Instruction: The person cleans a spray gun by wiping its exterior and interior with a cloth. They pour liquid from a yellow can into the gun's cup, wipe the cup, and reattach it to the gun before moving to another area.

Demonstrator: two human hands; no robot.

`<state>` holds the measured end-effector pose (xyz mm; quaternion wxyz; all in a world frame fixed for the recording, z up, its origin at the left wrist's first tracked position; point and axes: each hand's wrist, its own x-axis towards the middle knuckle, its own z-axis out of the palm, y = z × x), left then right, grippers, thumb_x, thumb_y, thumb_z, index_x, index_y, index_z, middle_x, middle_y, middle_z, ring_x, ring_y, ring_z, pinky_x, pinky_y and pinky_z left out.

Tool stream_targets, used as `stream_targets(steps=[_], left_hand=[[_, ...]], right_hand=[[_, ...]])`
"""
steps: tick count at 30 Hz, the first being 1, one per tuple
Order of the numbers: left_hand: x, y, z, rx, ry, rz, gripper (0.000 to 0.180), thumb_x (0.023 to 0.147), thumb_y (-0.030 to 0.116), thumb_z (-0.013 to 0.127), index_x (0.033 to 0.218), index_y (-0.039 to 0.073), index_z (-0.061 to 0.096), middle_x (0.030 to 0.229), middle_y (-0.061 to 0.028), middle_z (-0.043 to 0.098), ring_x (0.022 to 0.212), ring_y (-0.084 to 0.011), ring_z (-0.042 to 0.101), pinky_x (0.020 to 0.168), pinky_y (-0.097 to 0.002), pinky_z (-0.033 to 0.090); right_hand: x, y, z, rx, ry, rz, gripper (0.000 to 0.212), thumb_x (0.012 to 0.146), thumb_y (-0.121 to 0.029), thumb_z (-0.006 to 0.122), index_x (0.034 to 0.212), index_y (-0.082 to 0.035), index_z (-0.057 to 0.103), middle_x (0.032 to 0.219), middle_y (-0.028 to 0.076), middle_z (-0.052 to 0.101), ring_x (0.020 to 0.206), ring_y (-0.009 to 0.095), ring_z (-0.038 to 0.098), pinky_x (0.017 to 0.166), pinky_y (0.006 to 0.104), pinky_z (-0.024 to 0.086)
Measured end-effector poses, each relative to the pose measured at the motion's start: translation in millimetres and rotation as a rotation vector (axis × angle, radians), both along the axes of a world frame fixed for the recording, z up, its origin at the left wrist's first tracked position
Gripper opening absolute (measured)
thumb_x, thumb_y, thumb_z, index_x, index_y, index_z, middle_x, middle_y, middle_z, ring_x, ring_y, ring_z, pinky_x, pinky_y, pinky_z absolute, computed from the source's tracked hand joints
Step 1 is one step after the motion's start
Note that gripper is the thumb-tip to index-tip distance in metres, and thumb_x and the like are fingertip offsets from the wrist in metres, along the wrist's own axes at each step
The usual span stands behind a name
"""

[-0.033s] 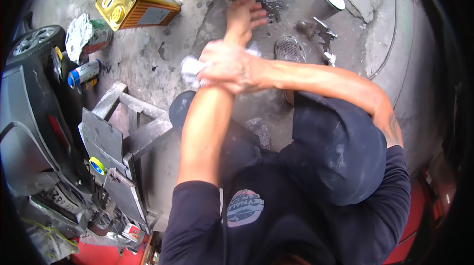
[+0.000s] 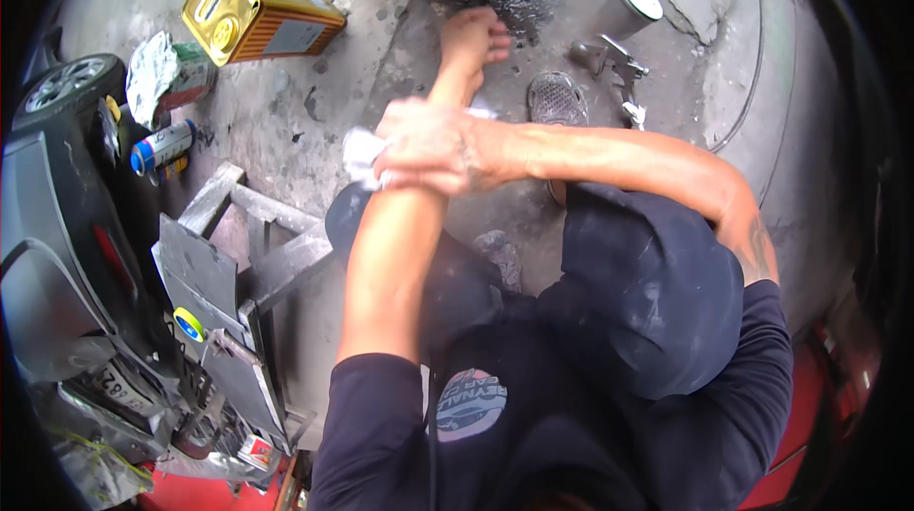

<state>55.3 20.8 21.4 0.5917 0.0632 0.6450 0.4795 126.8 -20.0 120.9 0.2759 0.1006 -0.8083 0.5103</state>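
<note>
My left arm reaches forward over the concrete floor. At its end, my left hand is loosely curled into a fist with nothing visible in it, near a dark wet patch. My right hand comes across from the right and wraps round the left forearm just below the wrist. It presses a crumpled white cloth against the skin. Part of the cloth sticks out on either side of the right hand; the rest is hidden under the palm. The right fingers are slightly blurred.
A gold and orange metal can stands far left. By it are a crumpled-topped tin and a spray can. A grey stand is beside my left arm. A spray gun and grey cup sit far right.
My left fingers have curled inward from a more spread pose. My right hand and the cloth have shifted slightly along the left forearm toward the elbow.
</note>
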Motion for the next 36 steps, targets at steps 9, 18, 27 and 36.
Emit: stream_targets(steps=[9,18,27,36], left_hand=[[4.5,-31.5,-10.7,-0.082,1.159,-1.414,0.036,0.097,0.025,0.052,0.127,0.015,0.068,0.132,-0.0153,0.067,0.119,-0.0291,0.066,0.099,-0.0434,0.052],[24.5,-25.3,12.1,0.273,1.767,-1.602,0.058,0.094,0.032,0.053,0.150,0.015,0.047,0.156,-0.0249,0.038,0.149,-0.0424,0.030,0.120,-0.0592,0.024],[24.1,-47.1,41.5,0.179,1.231,-1.720,0.061,0.088,0.016,0.055,0.147,0.008,0.047,0.159,-0.0172,0.035,0.153,-0.0344,0.024,0.119,-0.0640,0.025],[0.8,-66.4,9.5,0.162,1.712,-1.535,0.050,0.096,0.028,0.054,0.142,0.009,0.056,0.154,-0.0171,0.044,0.146,-0.0425,0.034,0.106,-0.0817,0.026]], right_hand=[[15.4,101.9,-88.9,0.460,-0.580,-0.327,0.009,0.082,-0.016,0.067,0.089,-0.011,0.070,0.100,0.012,0.068,0.094,0.033,0.066,0.082,0.0430,0.051],[-4.1,28.3,-31.1,0.045,-0.262,0.009,0.036,0.102,-0.037,0.057,0.111,-0.006,0.071,0.112,0.017,0.067,0.108,0.036,0.062,0.096,0.0439,0.049],[39.3,122.4,-93.4,0.294,-0.738,-0.321,0.032,0.097,-0.029,0.052,0.091,-0.001,0.069,0.097,0.018,0.070,0.095,0.039,0.067,0.084,0.0502,0.052],[28.6,58.4,-98.6,0.229,-0.680,-0.583,0.029,0.093,-0.019,0.053,0.108,0.001,0.067,0.089,0.019,0.070,0.087,0.037,0.068,0.080,0.0475,0.054]])
